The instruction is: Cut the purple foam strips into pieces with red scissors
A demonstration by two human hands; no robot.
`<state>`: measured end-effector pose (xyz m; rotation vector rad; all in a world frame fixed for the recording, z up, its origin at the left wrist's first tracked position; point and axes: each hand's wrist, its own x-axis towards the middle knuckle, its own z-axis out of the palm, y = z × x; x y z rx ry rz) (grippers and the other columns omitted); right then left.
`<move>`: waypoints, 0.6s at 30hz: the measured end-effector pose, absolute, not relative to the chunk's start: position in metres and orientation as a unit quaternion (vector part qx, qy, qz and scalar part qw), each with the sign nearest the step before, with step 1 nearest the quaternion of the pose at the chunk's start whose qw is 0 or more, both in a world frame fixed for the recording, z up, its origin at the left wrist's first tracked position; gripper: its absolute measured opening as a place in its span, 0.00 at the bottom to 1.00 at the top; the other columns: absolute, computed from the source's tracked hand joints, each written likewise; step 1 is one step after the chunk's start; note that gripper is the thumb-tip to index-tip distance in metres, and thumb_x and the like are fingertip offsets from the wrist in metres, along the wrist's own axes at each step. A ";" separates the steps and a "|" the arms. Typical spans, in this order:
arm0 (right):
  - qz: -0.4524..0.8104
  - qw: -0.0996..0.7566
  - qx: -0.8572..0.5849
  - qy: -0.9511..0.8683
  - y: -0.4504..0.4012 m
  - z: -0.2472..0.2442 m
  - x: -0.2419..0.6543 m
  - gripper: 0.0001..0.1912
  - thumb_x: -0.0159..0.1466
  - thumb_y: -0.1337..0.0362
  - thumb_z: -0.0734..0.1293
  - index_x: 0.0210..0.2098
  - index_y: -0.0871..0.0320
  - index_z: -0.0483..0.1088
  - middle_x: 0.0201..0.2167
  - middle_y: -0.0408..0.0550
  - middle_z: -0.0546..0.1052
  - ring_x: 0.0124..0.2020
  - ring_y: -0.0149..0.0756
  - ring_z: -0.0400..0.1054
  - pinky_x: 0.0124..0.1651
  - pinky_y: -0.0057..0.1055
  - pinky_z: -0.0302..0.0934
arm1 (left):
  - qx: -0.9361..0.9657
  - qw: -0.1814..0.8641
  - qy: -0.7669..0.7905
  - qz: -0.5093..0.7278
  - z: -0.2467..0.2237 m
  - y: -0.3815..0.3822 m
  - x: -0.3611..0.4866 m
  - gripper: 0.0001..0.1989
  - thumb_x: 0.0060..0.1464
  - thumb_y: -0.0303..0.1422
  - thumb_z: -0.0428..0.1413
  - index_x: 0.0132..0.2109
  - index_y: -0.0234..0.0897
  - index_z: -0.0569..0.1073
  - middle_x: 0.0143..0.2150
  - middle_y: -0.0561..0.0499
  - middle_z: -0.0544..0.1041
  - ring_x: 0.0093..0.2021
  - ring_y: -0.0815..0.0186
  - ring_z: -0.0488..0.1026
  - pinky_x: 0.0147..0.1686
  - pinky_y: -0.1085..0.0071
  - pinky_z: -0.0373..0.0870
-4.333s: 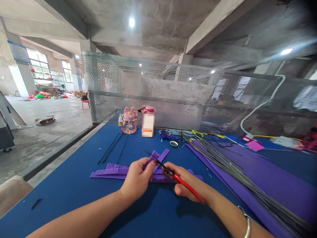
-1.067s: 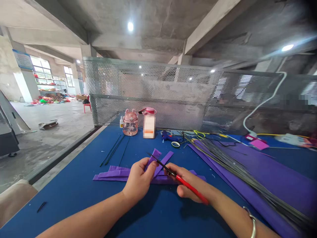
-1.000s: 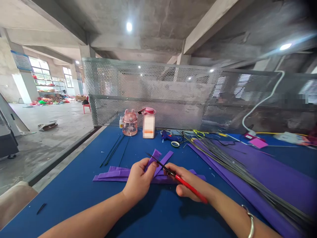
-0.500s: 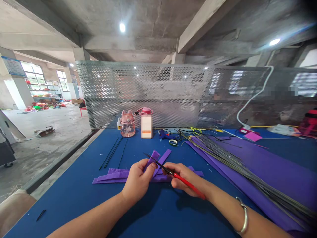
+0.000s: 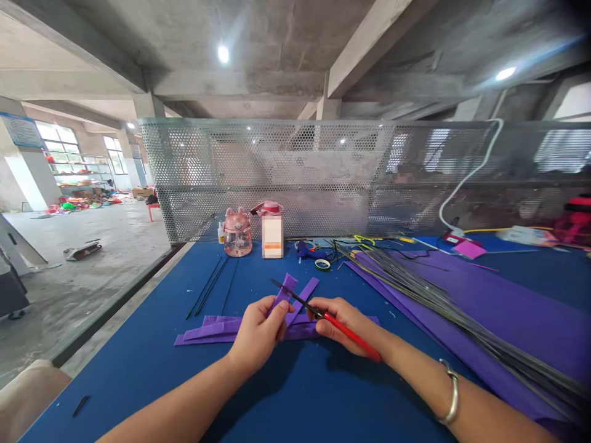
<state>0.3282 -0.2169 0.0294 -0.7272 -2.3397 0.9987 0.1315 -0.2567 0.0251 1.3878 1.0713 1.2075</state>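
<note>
Left hand [image 5: 258,332] pinches a purple paper strip [image 5: 290,294] between closed fingers, raising its free end off the blue counter [image 5: 152,344] so the blades can reach it. Right hand [image 5: 344,323] is wrapped around red-handled scissors [image 5: 323,315], blades slightly parted across the strip. More cut strips [image 5: 207,327] lie beneath the hands; a wire bundle [image 5: 443,311] rests on purple sheets at the right.

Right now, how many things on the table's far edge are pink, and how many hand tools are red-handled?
Pink bottles: 2, the bear-shaped bottle and the labelled bottle.
Red-handled scissors: 1, in the right hand.
Total: 3.
</note>
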 end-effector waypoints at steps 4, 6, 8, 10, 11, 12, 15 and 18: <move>0.374 0.249 -0.265 -0.853 -0.217 0.029 0.327 0.27 0.61 0.40 0.56 0.34 0.61 0.62 0.23 0.39 0.57 0.24 0.27 0.47 0.25 0.24 0.45 | 0.563 0.470 0.454 0.506 0.026 -0.257 0.133 0.20 0.53 0.47 0.50 0.33 0.31 0.71 0.13 0.61 0.55 0.16 0.75 0.50 0.17 0.77 0.47; 0.383 0.252 -0.261 -0.849 -0.217 0.028 0.327 0.27 0.61 0.40 0.56 0.34 0.60 0.62 0.24 0.40 0.57 0.24 0.28 0.47 0.25 0.24 0.46 | 0.557 0.468 0.462 0.508 0.027 -0.258 0.133 0.21 0.52 0.48 0.51 0.33 0.31 0.71 0.14 0.61 0.55 0.16 0.75 0.50 0.17 0.77 0.46; 0.393 0.251 -0.261 -0.845 -0.217 0.027 0.327 0.27 0.61 0.40 0.56 0.34 0.60 0.62 0.24 0.40 0.57 0.24 0.28 0.47 0.25 0.24 0.46 | 0.555 0.470 0.464 0.506 0.027 -0.258 0.133 0.22 0.51 0.48 0.51 0.33 0.31 0.71 0.13 0.61 0.55 0.16 0.76 0.49 0.17 0.77 0.46; 0.402 0.248 -0.260 -0.842 -0.218 0.027 0.327 0.28 0.61 0.39 0.56 0.34 0.60 0.62 0.24 0.40 0.57 0.24 0.27 0.47 0.25 0.24 0.46 | 0.551 0.472 0.464 0.507 0.027 -0.257 0.133 0.22 0.50 0.49 0.52 0.33 0.31 0.71 0.13 0.61 0.55 0.16 0.76 0.49 0.17 0.77 0.45; 0.409 0.245 -0.258 -0.840 -0.219 0.027 0.327 0.29 0.59 0.37 0.56 0.35 0.60 0.62 0.24 0.40 0.56 0.24 0.27 0.46 0.24 0.24 0.46 | 0.548 0.473 0.465 0.510 0.028 -0.257 0.133 0.22 0.50 0.50 0.52 0.33 0.31 0.71 0.13 0.61 0.55 0.16 0.76 0.49 0.17 0.77 0.45; 0.415 0.243 -0.254 -0.839 -0.219 0.027 0.326 0.31 0.57 0.35 0.55 0.36 0.60 0.61 0.24 0.40 0.56 0.24 0.28 0.46 0.24 0.25 0.46 | 0.544 0.473 0.465 0.514 0.028 -0.257 0.133 0.23 0.49 0.50 0.52 0.32 0.31 0.71 0.13 0.61 0.55 0.16 0.76 0.50 0.17 0.77 0.45; 0.428 0.250 -0.240 -0.835 -0.222 0.028 0.326 0.39 0.51 0.30 0.54 0.40 0.59 0.61 0.27 0.42 0.59 0.26 0.29 0.49 0.26 0.25 0.51 | 0.538 0.472 0.457 0.529 0.027 -0.257 0.134 0.24 0.49 0.52 0.52 0.32 0.31 0.71 0.13 0.61 0.54 0.16 0.76 0.50 0.16 0.77 0.46; 0.431 0.250 -0.232 -0.835 -0.224 0.028 0.325 0.41 0.50 0.29 0.53 0.43 0.59 0.61 0.32 0.46 0.62 0.29 0.31 0.53 0.30 0.27 0.55 | 0.543 0.468 0.448 0.534 0.027 -0.258 0.134 0.24 0.49 0.52 0.52 0.33 0.31 0.71 0.13 0.61 0.54 0.16 0.76 0.49 0.16 0.77 0.46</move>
